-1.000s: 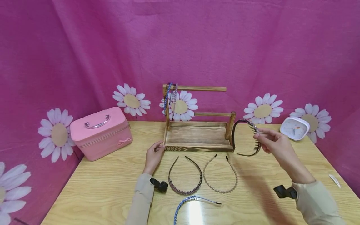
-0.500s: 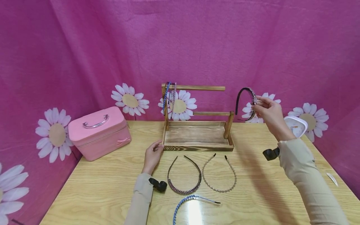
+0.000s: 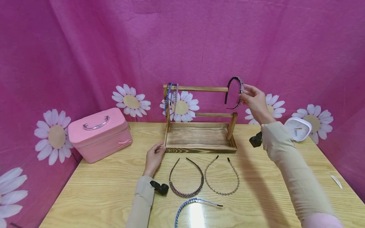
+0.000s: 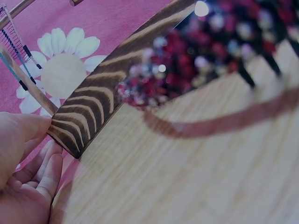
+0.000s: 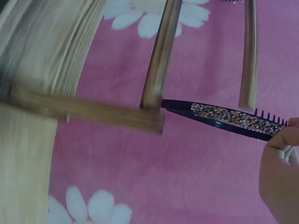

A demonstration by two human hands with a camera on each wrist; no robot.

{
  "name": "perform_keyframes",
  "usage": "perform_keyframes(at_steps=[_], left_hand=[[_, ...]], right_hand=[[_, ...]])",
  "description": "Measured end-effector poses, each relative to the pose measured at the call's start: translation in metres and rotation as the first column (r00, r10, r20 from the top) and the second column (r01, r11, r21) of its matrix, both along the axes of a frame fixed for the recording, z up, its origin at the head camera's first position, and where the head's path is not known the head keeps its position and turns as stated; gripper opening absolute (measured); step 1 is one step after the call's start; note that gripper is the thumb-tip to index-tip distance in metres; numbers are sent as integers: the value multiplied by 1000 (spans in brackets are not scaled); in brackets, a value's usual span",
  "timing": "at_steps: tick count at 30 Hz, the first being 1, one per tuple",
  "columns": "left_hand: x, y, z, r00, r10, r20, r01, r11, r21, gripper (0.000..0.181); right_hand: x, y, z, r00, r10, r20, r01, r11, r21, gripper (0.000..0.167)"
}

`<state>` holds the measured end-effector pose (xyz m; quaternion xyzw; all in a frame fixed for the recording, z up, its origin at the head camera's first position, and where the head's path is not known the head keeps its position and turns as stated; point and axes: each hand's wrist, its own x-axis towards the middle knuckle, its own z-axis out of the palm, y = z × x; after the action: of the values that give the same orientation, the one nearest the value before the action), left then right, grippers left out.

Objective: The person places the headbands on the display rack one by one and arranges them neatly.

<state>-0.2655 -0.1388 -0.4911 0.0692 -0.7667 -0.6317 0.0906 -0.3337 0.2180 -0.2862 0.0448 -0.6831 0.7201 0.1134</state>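
My right hand (image 3: 255, 100) pinches a black toothed headband (image 3: 242, 87) studded with small beads. It is at the right end of the upper bar of a wooden headband rack (image 3: 199, 151). In the right wrist view the bead-covered band (image 5: 233, 119) lies near the bar's free end (image 5: 247, 100); whether they touch I cannot tell. My left hand (image 3: 154, 159) grips the front left corner of the rack's tray, thumb above and fingers curled below in the left wrist view. A blue headband (image 3: 168, 96) and a pale pink one (image 3: 175, 98) hang at the upper bar's left end.
On the table in front lie a dark purple headband (image 3: 186, 194), a pale beaded headband (image 3: 222, 193) and a blue one (image 3: 182, 205). A pink case (image 3: 99, 136) stands left. A white clock (image 3: 297, 129) and a small white piece (image 3: 336, 182) are on the right.
My right hand has lifted the black headband from beside the tray, then brought it left to the upper bar's end. The left hand stays at the tray corner.
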Motion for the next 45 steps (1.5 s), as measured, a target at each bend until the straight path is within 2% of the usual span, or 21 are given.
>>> perform_keyframes(at_steps=[9,13,20,29,33,45], left_hand=[[0,-2,0,1000,9,13,-9,1000,-4,31],[-1,-2,2,1000,3,-1,-3,1000,-7,31],[-2,-3,4,1000,-1,-12,1,1000,0,31],[-3,-2,4,1000,-7,-8,7,1000,5,31],[-2,-2,5,1000,-1,-5,1,1000,5,31],[-2,0,-1,1000,2,-2,-2,1000,18,31]], right_hand=[[-11,-44,0,990,136,49,-125,975,-182,54],[-17,-66,0,984,167,61,-155,973,-173,56],[-22,-105,-2,979,191,72,-184,979,-90,55],[-22,-147,-2,955,273,118,-254,955,-155,56],[-22,-158,-4,937,315,155,-288,942,-172,57],[-27,-169,-13,911,378,165,-353,922,-159,59]])
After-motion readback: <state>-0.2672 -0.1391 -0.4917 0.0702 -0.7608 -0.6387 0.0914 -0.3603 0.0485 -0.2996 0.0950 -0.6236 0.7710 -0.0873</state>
